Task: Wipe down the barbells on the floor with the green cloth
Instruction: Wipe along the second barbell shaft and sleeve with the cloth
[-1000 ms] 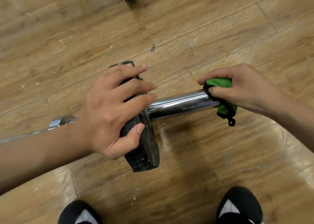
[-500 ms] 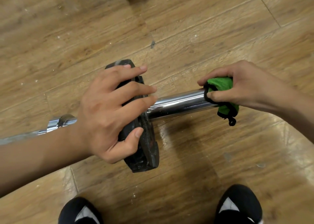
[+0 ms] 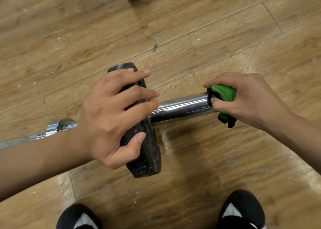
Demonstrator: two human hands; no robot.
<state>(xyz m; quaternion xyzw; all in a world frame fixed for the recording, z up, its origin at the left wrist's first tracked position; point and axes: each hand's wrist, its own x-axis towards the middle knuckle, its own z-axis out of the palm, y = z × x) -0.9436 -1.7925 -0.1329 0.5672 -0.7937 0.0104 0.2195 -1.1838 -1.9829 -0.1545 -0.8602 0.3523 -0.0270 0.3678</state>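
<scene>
Barbell on the floor: left hand clamps its black plate between thumb and spread fingers, right hand curls round the green cloth at the sleeve's right end; the cloth may slip off, or the bar may roll if the plate grip slackens.

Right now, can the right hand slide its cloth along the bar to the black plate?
Probably yes: the bar lies bare between the right hand's green cloth and the black plate; only the left hand's fingertips overhang.

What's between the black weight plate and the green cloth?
In the head view, only a bare stretch of chrome bar runs from the black plate to the green cloth; the left hand reaches over its plate end.
</scene>
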